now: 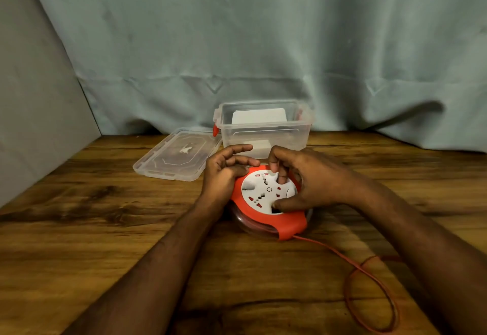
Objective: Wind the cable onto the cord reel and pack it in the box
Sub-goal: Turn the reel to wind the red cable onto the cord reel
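A round cord reel [263, 197], red frame with a white socket face, lies flat on the wooden table. My left hand [226, 171] rests against its left rim, fingers curled over the edge. My right hand [305, 179] lies on the white face, with a finger pushed into a hole near the top and the thumb pressed at the lower right. A thin red cable [369, 276] leaves the reel's front edge and loops loosely at the lower right. Behind the reel stands a clear plastic box [266, 129] with red latches, open at the top.
The box's clear lid [174, 155] lies flat to the left of the box. A grey-green cloth [237, 44] hangs behind the table, and a grey panel [34, 97] stands along the left side. Bare wooden tabletop [105, 216] spreads to the left and front.
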Demonstrator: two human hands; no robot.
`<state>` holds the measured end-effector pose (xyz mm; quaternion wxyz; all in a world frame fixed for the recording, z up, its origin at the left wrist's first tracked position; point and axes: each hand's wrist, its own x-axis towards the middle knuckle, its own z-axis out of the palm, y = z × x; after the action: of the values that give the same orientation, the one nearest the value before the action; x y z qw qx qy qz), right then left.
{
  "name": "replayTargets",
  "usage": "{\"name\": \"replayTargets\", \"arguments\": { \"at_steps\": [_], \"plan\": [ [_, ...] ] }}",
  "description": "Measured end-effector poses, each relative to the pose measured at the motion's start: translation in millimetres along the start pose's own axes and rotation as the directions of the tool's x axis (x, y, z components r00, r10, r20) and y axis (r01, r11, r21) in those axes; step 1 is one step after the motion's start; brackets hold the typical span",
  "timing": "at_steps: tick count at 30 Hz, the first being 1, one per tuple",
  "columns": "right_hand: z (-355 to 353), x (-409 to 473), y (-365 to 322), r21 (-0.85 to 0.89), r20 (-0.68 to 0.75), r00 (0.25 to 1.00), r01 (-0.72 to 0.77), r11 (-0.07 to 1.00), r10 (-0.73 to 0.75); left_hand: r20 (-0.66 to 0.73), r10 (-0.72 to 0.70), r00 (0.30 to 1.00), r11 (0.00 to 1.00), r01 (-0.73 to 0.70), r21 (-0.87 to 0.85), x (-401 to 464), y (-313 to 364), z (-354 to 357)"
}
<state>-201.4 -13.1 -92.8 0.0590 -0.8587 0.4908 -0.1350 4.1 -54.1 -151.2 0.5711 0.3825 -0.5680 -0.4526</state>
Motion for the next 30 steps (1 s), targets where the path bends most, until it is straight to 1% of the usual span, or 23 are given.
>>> {"name": "replayTargets", "arguments": {
  "at_steps": [11, 17, 25, 30],
  "plan": [
    [3.0, 1.2, -3.4, -0.058, -0.076, 0.997, -0.014, 0.998, 0.010, 0.001, 0.012, 1.000, 1.000, -0.012, -0.007, 0.6, -1.3, 0.3],
    [2.9, 0.9, -8.8, -0.072, -0.062, 0.997, -0.040, 0.997, 0.035, 0.006, 0.005, 1.000, 1.000, -0.005, -0.006, 1.2, -1.4, 0.3],
    [6.3, 1.7, -14.5, -0.088, -0.097, 0.994, -0.067, 0.994, 0.058, 0.007, 0.001, 1.000, 1.000, -0.001, -0.010, 0.9, -1.7, -0.6],
    [10.2, 2.7, -15.0, -0.030, -0.116, 0.992, -0.046, 0.998, 0.042, 0.012, 0.002, 1.000, 1.000, -0.003, 0.009, 1.0, -1.6, -0.1]
  ]
}}
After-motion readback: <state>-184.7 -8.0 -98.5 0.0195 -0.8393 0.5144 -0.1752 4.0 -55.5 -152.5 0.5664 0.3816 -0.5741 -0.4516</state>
